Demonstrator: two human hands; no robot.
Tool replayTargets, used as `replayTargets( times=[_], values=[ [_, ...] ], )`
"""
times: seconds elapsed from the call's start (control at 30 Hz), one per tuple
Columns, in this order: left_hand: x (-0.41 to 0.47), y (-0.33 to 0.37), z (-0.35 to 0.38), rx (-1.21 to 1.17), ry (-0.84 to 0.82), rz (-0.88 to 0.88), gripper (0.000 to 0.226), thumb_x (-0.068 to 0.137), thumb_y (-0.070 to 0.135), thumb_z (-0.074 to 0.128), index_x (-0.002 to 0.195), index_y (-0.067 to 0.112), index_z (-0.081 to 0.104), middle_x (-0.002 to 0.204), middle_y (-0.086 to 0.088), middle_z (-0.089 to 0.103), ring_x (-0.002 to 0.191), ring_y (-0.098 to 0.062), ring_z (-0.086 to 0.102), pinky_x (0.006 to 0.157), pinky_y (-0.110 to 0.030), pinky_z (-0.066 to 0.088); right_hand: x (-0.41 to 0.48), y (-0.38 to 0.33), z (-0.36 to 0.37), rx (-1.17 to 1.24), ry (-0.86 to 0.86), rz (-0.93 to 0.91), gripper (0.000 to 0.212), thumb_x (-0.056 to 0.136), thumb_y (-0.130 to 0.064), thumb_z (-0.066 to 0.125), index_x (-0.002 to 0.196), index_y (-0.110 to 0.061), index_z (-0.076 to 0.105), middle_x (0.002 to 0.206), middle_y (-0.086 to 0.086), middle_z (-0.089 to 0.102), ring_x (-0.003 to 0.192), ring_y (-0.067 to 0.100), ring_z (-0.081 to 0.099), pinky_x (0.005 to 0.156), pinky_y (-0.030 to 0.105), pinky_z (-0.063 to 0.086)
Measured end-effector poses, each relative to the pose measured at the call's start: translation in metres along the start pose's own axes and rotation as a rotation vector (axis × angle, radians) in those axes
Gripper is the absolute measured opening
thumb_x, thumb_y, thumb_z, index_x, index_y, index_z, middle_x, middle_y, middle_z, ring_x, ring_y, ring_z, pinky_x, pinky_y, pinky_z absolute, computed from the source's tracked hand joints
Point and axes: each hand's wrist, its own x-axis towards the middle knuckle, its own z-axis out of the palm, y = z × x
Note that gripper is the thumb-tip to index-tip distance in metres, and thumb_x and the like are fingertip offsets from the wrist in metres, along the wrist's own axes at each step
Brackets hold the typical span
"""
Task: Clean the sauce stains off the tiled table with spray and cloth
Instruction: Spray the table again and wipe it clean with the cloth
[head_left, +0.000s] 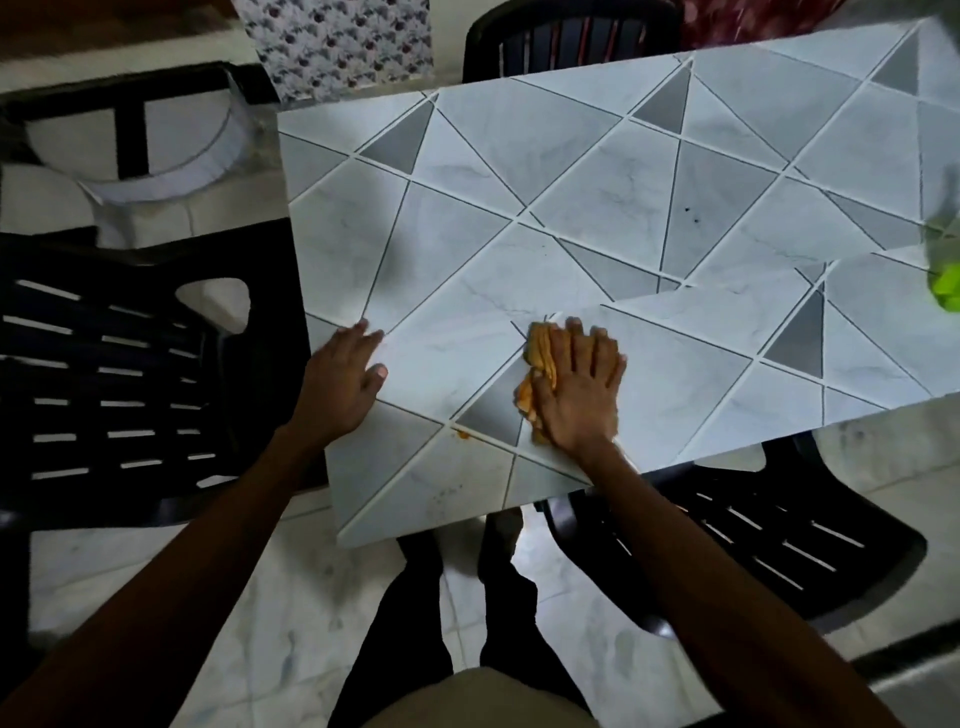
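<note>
Orange cloth (540, 364): lying bunched on the tiled table (597, 171), near its front edge.
Right hand (579, 387): pressing flat on the cloth, fingers straight and spread.
Left hand (340, 382): resting flat at the table's left edge, holding nothing.
Sauce stain (461, 434): sitting on grout beside the cloth.
Spray bottle (945, 270): standing blurred at the right edge.

Black slatted chairs (156, 280) — pale marble floor (291, 623).

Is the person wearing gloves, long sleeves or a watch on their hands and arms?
No gloves: the left hand and the right hand are bare. No watch, bracelet or ring shows. Both forearms are bare too, with no sleeve in view up to the picture's edge.
</note>
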Motion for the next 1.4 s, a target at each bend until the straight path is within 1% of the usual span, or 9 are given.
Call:
replayTargets(
  times=[0.27,0.43,0.53,0.7,0.83,0.97,1.1,1.27,1.4],
  values=[
    [-0.011,-0.024,-0.002,0.015,0.002,0.064,0.05,0.096,0.037,0.039,0.145,0.024,0.045,0.156,-0.001,0.037,0.144,-0.026,0.034,0.111,-0.044,0.035,-0.113,-0.086,0.03,-0.01,-0.1,-0.635,0.063,0.101,-0.044,0.044,0.16,-0.036,0.022,0.17,0.0,0.013,0.156,0.036,0.006,0.122,0.064,0.01],
    [-0.013,-0.025,-0.004,-0.054,-0.026,0.078,0.056,0.096,0.038,0.028,0.146,0.02,0.046,0.158,-0.001,0.035,0.146,-0.024,0.03,0.115,-0.04,0.029,-0.079,-0.022,0.011,-0.007,-0.082,-0.104,0.064,0.1,-0.053,0.028,0.16,-0.036,0.019,0.17,-0.004,0.01,0.156,0.031,0.006,0.119,0.066,0.013],
    [-0.011,-0.033,-0.011,-0.156,-0.028,0.098,0.053,0.098,0.03,0.032,0.146,0.011,0.045,0.157,-0.005,0.036,0.146,-0.024,0.031,0.119,-0.036,0.024,-0.02,-0.072,0.015,0.048,-0.049,0.085,0.069,0.1,-0.056,0.026,0.162,-0.03,0.011,0.171,-0.001,0.003,0.156,0.036,-0.002,0.121,0.065,0.002],
    [-0.007,-0.055,-0.036,-0.304,-0.057,0.045,0.042,0.104,0.017,0.042,0.146,0.012,0.046,0.153,-0.005,0.043,0.142,-0.018,0.037,0.116,-0.018,0.019,-0.063,-0.19,0.045,-0.082,-0.076,-0.438,0.078,0.096,-0.051,0.047,0.162,-0.029,0.013,0.171,0.004,0.006,0.156,0.039,-0.003,0.122,0.064,0.006],
    [-0.011,-0.073,-0.039,-0.147,-0.038,0.19,0.042,0.096,0.015,0.057,0.138,0.01,0.055,0.151,-0.003,0.046,0.14,-0.023,0.041,0.117,-0.029,0.027,-0.121,-0.153,0.046,-0.108,-0.124,-0.701,0.068,0.099,-0.047,0.046,0.161,-0.035,0.02,0.171,-0.003,0.007,0.157,0.034,0.001,0.122,0.065,0.006],
    [-0.033,-0.074,-0.028,-0.144,-0.003,0.155,0.048,0.094,0.011,0.056,0.141,0.009,0.051,0.156,-0.003,0.039,0.144,-0.023,0.034,0.118,-0.037,0.029,-0.088,-0.105,0.034,-0.092,-0.121,-0.414,0.065,0.097,-0.051,0.041,0.158,-0.036,0.027,0.17,-0.006,0.013,0.157,0.029,0.006,0.117,0.068,0.017],
    [-0.054,-0.084,-0.022,-0.203,-0.006,0.19,0.058,0.082,-0.013,0.047,0.138,0.003,0.054,0.153,-0.011,0.042,0.143,-0.033,0.036,0.113,-0.046,0.038,-0.031,-0.173,0.039,-0.018,-0.016,-0.053,0.069,0.1,-0.057,0.029,0.162,-0.032,0.012,0.171,-0.001,0.004,0.157,0.033,-0.002,0.122,0.064,0.0],
    [-0.063,-0.098,-0.03,-0.352,-0.022,0.099,0.067,0.077,-0.001,0.028,0.139,0.003,0.053,0.15,-0.01,0.046,0.144,-0.026,0.032,0.119,-0.038,0.029,-0.1,-0.221,0.066,-0.062,-0.059,-0.518,0.07,0.096,-0.051,0.045,0.16,-0.03,0.026,0.17,0.002,0.013,0.156,0.038,0.004,0.119,0.065,0.014],
    [-0.057,-0.095,-0.029,-0.362,0.007,0.095,0.051,0.092,-0.01,0.044,0.139,0.007,0.054,0.149,-0.005,0.047,0.144,-0.022,0.034,0.12,-0.033,0.027,-0.15,-0.177,0.067,-0.117,-0.086,-0.748,0.068,0.098,-0.05,0.047,0.16,-0.031,0.025,0.17,0.003,0.015,0.156,0.036,0.008,0.12,0.066,0.014]
  ],
)
